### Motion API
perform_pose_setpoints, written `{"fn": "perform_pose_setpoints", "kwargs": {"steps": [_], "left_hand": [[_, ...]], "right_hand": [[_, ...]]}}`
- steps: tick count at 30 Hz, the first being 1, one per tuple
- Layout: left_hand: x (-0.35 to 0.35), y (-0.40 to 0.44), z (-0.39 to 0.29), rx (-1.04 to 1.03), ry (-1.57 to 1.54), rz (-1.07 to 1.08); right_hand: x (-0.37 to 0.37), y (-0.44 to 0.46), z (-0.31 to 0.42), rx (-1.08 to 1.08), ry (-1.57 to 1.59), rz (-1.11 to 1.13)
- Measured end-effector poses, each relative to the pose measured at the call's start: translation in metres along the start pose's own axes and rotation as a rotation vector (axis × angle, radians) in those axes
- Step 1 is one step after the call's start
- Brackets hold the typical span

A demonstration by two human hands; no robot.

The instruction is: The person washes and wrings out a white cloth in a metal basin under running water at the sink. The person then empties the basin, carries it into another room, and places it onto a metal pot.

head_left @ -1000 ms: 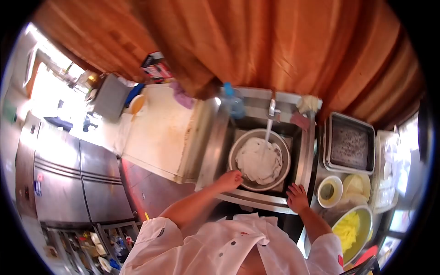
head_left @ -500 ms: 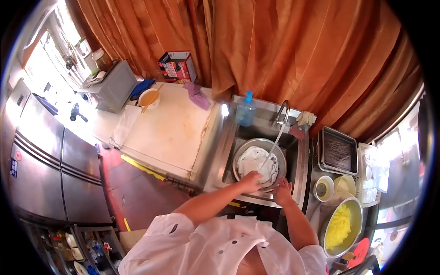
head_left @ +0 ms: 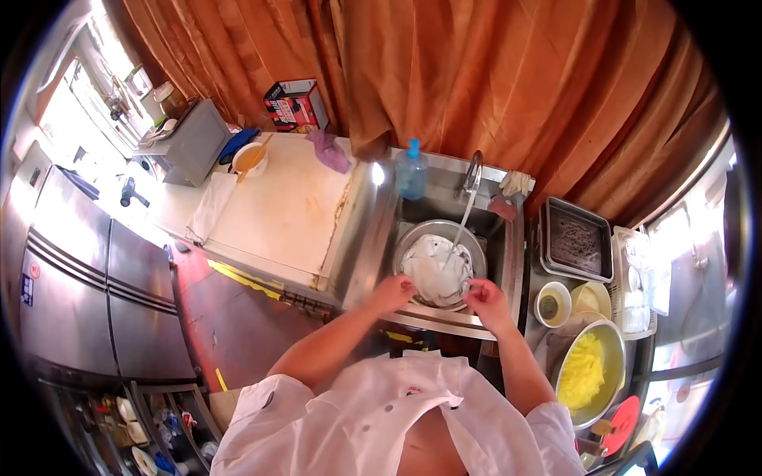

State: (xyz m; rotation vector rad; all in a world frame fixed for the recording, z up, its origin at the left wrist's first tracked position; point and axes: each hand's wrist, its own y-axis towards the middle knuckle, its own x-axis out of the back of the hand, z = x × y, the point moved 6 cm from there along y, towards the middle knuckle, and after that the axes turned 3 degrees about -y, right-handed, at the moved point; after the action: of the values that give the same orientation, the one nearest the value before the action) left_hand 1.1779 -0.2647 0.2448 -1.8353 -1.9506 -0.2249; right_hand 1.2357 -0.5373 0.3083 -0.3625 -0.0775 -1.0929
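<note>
A wet white cloth (head_left: 432,268) lies bunched in a round metal basin (head_left: 481,255) inside the sink (head_left: 502,274). Water runs onto it from the curved faucet (head_left: 474,170). At the basin's near left, my left hand (head_left: 394,292) is closed, its fingertips pinching the cloth's edge. On the opposite side, my right hand (head_left: 488,303) pinches the cloth's right edge over the basin rim. The exact grip of the fingertips is small in view.
A blue bottle (head_left: 411,173) stands behind the basin. On the right are stacked trays (head_left: 577,238), a small white container (head_left: 552,305) and a bowl of yellow shreds (head_left: 583,373). To the left, the white worktop (head_left: 278,214) holds a purple cloth (head_left: 329,151) and a bowl (head_left: 251,161).
My hands have moved apart, the left one leftward and the right one up to the cloth's right edge. The cloth is spread a little differently. The whole view has shifted slightly.
</note>
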Motion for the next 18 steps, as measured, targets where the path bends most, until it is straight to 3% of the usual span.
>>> {"fn": "perform_pose_setpoints", "kwargs": {"steps": [4,6,8,9,10,11,14,18], "left_hand": [[-0.008,-0.004,-0.038,0.094,-0.082,-0.058],[-0.020,-0.005,-0.056,0.200,-0.085,-0.033],[-0.042,-0.007,-0.048,0.317,-0.088,0.002],[-0.051,0.000,-0.041,0.220,-0.002,-0.006],[-0.060,0.006,-0.035,0.118,0.086,-0.018],[-0.065,0.005,-0.040,0.158,0.072,-0.043],[-0.073,-0.007,-0.052,0.292,0.023,-0.013],[-0.070,-0.008,-0.044,0.332,0.098,0.047]], "right_hand": [[0.016,0.017,0.031,0.213,0.124,-0.007],[0.030,0.017,0.029,0.441,0.029,-0.155],[0.037,0.017,-0.002,0.387,-0.128,-0.134],[0.035,0.008,-0.013,0.581,-0.630,-0.175],[0.033,0.009,-0.033,0.589,-0.797,-0.170],[0.031,0.009,-0.049,0.602,-0.962,-0.167],[0.045,0.013,-0.087,0.441,-0.673,-0.088],[0.057,0.005,-0.124,0.376,-0.720,-0.086]]}}
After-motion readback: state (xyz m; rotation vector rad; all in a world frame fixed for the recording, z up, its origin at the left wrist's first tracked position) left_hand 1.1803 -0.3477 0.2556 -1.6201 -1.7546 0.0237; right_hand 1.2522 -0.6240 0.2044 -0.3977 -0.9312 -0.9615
